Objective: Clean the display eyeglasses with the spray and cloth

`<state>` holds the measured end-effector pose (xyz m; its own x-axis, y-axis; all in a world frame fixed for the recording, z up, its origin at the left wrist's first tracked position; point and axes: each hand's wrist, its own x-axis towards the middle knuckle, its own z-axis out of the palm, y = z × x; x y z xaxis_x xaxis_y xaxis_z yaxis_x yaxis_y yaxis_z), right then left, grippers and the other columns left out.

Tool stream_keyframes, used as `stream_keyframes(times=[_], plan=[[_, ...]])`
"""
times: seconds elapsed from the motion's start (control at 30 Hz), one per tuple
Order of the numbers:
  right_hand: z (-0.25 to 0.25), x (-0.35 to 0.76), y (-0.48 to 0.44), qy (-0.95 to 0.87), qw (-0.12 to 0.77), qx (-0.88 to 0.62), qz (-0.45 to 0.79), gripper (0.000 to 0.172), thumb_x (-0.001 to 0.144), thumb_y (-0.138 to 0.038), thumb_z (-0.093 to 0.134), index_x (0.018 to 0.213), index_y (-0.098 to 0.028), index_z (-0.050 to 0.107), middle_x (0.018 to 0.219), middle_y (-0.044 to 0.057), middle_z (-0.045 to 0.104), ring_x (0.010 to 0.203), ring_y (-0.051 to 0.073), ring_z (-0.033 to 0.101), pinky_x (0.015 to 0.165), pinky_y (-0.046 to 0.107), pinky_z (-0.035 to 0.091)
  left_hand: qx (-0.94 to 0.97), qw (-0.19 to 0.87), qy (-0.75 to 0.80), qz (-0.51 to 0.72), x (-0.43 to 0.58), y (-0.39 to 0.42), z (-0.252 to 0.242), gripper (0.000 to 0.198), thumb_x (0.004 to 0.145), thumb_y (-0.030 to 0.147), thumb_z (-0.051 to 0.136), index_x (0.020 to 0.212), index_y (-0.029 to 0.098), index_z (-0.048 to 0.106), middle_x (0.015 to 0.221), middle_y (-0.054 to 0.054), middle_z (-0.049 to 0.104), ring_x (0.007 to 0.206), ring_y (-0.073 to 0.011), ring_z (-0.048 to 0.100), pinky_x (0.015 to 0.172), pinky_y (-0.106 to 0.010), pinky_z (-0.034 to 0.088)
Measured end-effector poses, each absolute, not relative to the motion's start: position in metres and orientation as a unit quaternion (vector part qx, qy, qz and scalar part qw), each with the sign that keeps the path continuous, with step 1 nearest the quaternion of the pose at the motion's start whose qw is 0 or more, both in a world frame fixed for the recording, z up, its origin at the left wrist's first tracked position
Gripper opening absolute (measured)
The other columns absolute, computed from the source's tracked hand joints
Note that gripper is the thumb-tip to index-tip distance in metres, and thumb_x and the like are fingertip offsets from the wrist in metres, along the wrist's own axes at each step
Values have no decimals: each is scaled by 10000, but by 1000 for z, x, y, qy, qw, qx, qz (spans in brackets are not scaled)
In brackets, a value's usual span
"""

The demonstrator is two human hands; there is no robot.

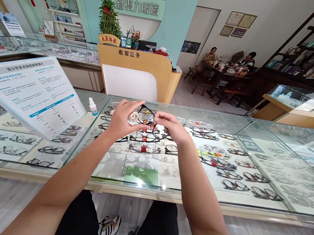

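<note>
Black-framed eyeglasses [153, 124] are held up above the glass display counter, between my two hands. My left hand [122, 118] grips the left part of the frame, thumb below and fingers above. On the other side my right hand [171, 125] has its fingers closed on the frame near its middle. A beige cloth-like item [133, 116] shows just behind my left hand, partly covered. Under the glass, rows of eyeglasses [145, 148] lie on a white surface, several with red or orange tags.
A small white bottle [92, 107] stands on the counter left of my hands. A large printed sign [32, 95] leans at the left. Beyond are a wooden reception desk [135, 62], two people seated at a table, and another display case [306, 102] at the right.
</note>
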<state>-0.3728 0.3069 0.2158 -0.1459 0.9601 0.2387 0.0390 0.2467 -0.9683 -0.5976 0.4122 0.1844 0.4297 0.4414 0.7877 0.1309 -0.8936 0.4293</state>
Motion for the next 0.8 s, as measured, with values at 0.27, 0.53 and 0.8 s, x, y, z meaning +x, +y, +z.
stream_keyframes(times=[0.27,0.53,0.8], plan=[[215,-372,308,-637,499,-430,399,518,929,-730,811,767,-246,718,783,49,787,818,247,684,860,407,529,841,121,157,504,-598,416,182,815,792,702,957,1462,283,759,1349,-141,830,1125,-344,713,1056,-467,507],[208,-377,306,-642,604,-471,5,408,1000,-646,706,1173,-276,714,1231,91,791,1174,308,712,1069,504,552,769,6,232,595,-598,415,182,821,836,812,858,1415,242,738,1291,-141,830,1069,-317,722,978,-469,567],[233,-394,295,-673,556,-464,-152,655,987,-581,776,1527,-284,554,1484,167,705,1385,373,675,1189,605,547,656,-29,229,719,-604,415,216,803,917,786,798,1491,244,654,1356,-133,780,1007,-251,717,911,-432,606]])
